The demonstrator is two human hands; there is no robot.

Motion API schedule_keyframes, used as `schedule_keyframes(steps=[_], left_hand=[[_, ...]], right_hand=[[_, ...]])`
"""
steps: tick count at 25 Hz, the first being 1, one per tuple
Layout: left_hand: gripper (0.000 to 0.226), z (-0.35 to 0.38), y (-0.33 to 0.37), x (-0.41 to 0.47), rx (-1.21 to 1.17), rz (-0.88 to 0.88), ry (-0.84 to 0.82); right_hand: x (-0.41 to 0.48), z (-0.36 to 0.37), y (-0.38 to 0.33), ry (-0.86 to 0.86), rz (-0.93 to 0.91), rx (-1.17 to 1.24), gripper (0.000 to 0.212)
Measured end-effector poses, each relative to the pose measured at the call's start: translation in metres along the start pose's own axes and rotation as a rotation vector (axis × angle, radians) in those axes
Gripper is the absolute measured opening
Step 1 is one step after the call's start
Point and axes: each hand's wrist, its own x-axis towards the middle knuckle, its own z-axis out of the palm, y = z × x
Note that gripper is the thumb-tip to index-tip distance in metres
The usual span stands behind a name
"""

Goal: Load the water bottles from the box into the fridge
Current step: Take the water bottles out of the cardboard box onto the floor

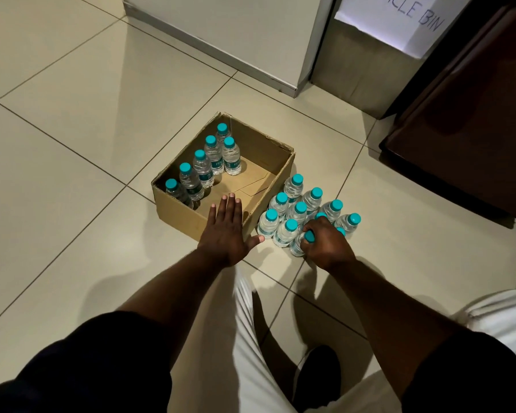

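Large pale beige floor tiles with thin dark grout lines run diagonally across the frame under dim, warm indoor light. At 12 o'clock a cream wall meets the floor along a grey skirting strip. At 1 o'clock stands a grey metal bin carrying a white paper sign hand-lettered with the partly visible words "CLE BIN". A dark brown wooden cabinet fills the 2 o'clock corner, casting shadow onto the tiles

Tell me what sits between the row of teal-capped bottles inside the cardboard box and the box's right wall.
Nothing: in the head view that stretch is bare cardboard floor, from the bottle row to the right wall.
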Motion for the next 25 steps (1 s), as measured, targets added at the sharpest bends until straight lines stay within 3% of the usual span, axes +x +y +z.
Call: schedule_keyframes(steps=[7, 13, 20, 25], left_hand=[[0.113, -0.014, 0.000, -0.005, -0.001, -0.018, -0.035], [0.114, -0.031, -0.025, -0.008, -0.039, -0.062, 0.005], [0.121, -0.039, -0.059, 0.006, -0.054, -0.083, -0.005], [0.123, -0.031, -0.066, 0.016, -0.086, -0.028, -0.001]], right_hand=[[-0.006, -0.018, -0.012, 0.090, -0.058, -0.079, 0.045], [0.015, -0.031, -0.059, 0.235, -0.160, 0.036, 0.038], [0.078, -0.017, -0.125, 0.237, -0.342, 0.042, 0.038], [0.135, -0.008, -0.154, 0.141, -0.379, -0.032, 0.058]])
